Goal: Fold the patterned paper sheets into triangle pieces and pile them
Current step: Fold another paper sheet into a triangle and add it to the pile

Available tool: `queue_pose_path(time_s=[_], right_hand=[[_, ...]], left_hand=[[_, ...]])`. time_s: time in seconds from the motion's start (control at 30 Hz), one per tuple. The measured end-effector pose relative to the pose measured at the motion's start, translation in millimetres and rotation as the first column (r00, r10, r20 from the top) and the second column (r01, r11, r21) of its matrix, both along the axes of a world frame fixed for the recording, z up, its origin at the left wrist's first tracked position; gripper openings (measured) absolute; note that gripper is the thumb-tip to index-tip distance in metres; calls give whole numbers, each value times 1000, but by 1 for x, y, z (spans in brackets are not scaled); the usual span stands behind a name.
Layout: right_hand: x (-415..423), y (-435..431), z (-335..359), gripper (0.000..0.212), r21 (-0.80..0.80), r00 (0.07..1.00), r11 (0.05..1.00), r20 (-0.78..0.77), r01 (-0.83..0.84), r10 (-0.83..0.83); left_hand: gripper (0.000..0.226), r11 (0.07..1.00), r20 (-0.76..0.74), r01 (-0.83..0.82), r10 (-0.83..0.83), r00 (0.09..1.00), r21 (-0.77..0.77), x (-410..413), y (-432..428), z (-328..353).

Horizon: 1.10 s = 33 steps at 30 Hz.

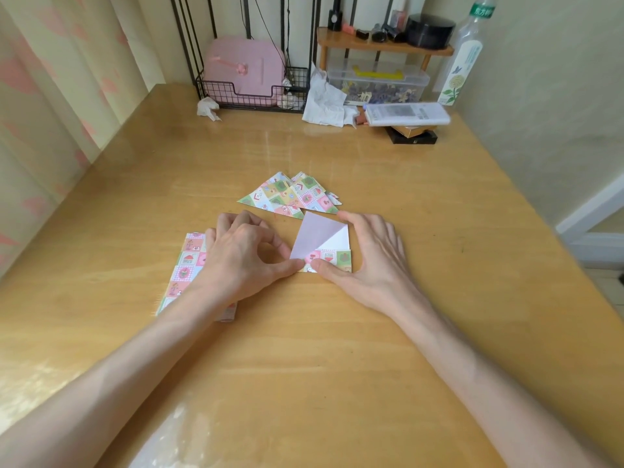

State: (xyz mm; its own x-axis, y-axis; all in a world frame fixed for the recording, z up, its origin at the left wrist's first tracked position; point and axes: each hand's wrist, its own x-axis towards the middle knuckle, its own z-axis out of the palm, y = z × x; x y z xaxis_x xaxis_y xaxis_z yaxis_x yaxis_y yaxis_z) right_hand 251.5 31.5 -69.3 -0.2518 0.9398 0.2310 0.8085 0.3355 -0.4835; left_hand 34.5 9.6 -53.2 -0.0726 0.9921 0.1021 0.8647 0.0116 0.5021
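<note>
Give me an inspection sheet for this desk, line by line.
Surface: wooden table, glossy, with glare patches.
Job's things: half-folded sheet, white side up, between the hands; triangle pile just beyond it; flat patterned sheets under the left forearm.
Clutter: crumpled tissues, wire basket with pink case, clear box, bottle, all at the far edge.
Hands: left hand and right hand press thumbs on the sheet's near edge.
Cables: dark cords hang behind the basket.
Surroundings: curtain on the left, plain wall on the right.
</note>
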Motion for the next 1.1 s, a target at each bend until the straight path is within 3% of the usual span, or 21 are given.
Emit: queue_pose_path(time_s=[0.13, 0.23, 0.5, 0.67, 1.1], right_hand=[[-1, 0, 0, 81, -8, 999, 1000, 35, 1, 0], [-1, 1, 0, 86, -34, 999, 999, 53, 11, -9], [-12, 12, 13, 101, -207, 996, 978, 92, 8, 11], [-13, 9, 11, 99, -221, 999, 975, 41, 25, -17], [-13, 9, 12, 106, -191, 997, 981, 70, 45, -32]], left_hand=[[22, 997, 53, 27, -23, 998, -74, -7, -1, 4], [21, 999, 5, 32, -32, 999, -42, -7, -1, 6], [22, 997, 25, 44, -42, 999, -64, -7, -2, 5], [24, 999, 5, 32, -32, 999, -5, -4, -4, 3], [18, 998, 23, 47, -46, 999, -49, -8, -3, 6]])
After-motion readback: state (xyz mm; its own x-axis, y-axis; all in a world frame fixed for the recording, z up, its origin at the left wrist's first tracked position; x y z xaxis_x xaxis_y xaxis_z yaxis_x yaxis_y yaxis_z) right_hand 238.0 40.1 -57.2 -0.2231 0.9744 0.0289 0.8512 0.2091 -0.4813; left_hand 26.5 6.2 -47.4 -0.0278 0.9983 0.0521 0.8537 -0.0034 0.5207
